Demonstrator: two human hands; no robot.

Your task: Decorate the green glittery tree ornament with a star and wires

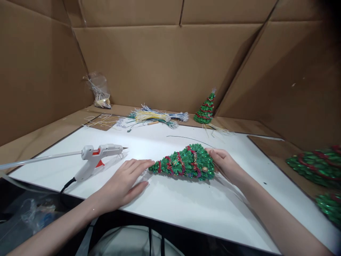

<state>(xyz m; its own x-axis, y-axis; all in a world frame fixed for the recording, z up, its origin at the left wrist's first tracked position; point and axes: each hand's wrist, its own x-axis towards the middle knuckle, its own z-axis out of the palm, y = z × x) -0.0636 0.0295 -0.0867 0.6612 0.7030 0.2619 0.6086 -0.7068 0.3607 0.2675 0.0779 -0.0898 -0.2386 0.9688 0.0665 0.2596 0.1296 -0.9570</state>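
Brown cardboard walls (160,60) bound my reach from 9 through 12 to 3 o'clock, taking the tree being handled as the clock's centre. Inside them spreads the white flat-topped counter (170,202); its near edge slants past at 6 o'clock, leaving me a band of white surface between edge and tree.

The glittery green cone-shaped tree (190,161) lies on its side on the counter between the hands, tip towards 9 and wide base towards 3, wound with red garland and carrying a gold ball near the base. I see the right hand (225,163) with fingers curled, gripping the base's rim. The left hand (128,181) is palm-down, fingers stretched and thumb spread, fingertips at the tip; I cannot tell whether they press it.

At 9 o'clock I have a white glue gun with red trigger (89,165), nozzle towards the tree; at 11, bundled yellow, white, green and blue wires (151,114); at 1, a smaller-looking upright green tree with red garland (205,110).
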